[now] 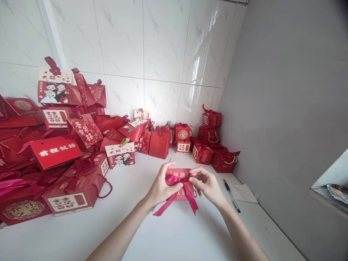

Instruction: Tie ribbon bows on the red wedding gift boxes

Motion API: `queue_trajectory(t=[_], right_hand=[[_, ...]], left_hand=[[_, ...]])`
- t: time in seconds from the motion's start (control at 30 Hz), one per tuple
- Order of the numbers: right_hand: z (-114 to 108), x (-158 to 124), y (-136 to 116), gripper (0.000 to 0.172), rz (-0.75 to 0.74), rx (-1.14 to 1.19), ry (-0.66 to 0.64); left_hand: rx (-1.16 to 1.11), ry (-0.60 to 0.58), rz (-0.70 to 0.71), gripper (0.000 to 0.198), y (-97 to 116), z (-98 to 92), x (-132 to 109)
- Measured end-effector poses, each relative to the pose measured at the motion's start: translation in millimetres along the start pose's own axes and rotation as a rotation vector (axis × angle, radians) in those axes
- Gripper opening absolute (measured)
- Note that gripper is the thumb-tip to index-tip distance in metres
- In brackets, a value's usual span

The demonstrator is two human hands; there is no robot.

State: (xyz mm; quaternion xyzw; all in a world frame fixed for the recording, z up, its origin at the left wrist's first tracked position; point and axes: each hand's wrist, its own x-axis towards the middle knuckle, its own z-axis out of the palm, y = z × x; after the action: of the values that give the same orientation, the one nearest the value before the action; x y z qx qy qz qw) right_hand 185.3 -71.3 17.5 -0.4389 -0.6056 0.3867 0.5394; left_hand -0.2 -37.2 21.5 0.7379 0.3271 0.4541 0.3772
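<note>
A small red gift box (178, 173) with pale lettering stands on the white table between my hands. Across its top lies a dark pink ribbon (165, 205) tied in a bow, its two tails hanging toward me. My left hand (163, 185) holds the box's left side, thumb pressed on the ribbon near the knot. On the right, my right hand (203, 183) pinches the bow's right loop between thumb and fingers. Part of a twisted cord handle shows below my left hand. The box's underside and far side are hidden.
A large heap of red gift boxes (65, 195) fills the left. More boxes, among them a plain red bag-shaped box (159, 144) and a stacked pile (202, 154), line the tiled wall. A black pen (231, 195) and a white paper (244, 193) lie right, beside a grey wall.
</note>
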Motion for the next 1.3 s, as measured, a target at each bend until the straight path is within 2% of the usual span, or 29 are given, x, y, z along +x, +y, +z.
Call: queue_trajectory(t=[0.13, 0.2, 0.4, 0.67, 0.83, 1.0, 1.13, 1.3], right_hand=[[0.3, 0.6, 3.5, 0.034, -0.018, 0.061, -0.025], [1.3, 0.8, 2.0, 0.033, -0.04, 0.075, -0.017], [6.3, -0.2, -7.3, 0.026, -0.12, 0.007, 0.07], [2.8, -2.2, -9.6, 0.024, -0.155, -0.023, 0.084], [-0.3, -2.4, -10.2, 0.024, -0.112, -0.156, 0.062], [3.6, -0.9, -4.6, 0.029, -0.06, -0.09, 0.007], [4.0, -0.5, -5.1, 0.029, -0.106, -0.119, 0.053], [3.3, -0.8, -8.1, 0.038, -0.032, -0.134, 0.071]], left_hand=[[0.1, -0.07, 0.088, 0.014, 2.7, -0.2, 0.4], [0.111, -0.078, 0.084, 0.006, 2.3, -0.1, 1.0], [0.125, -0.071, 0.075, 0.004, 1.4, 0.7, 2.2], [0.128, -0.058, 0.069, 0.005, 0.2, 1.3, 2.3], [0.117, -0.048, 0.054, 0.005, 0.8, 2.5, 2.1], [0.111, -0.048, 0.052, 0.005, 2.7, 2.1, 1.8], [0.115, -0.055, 0.039, 0.005, 3.1, 1.7, 2.3], [0.133, -0.052, 0.052, 0.005, 3.2, 2.1, 2.8]])
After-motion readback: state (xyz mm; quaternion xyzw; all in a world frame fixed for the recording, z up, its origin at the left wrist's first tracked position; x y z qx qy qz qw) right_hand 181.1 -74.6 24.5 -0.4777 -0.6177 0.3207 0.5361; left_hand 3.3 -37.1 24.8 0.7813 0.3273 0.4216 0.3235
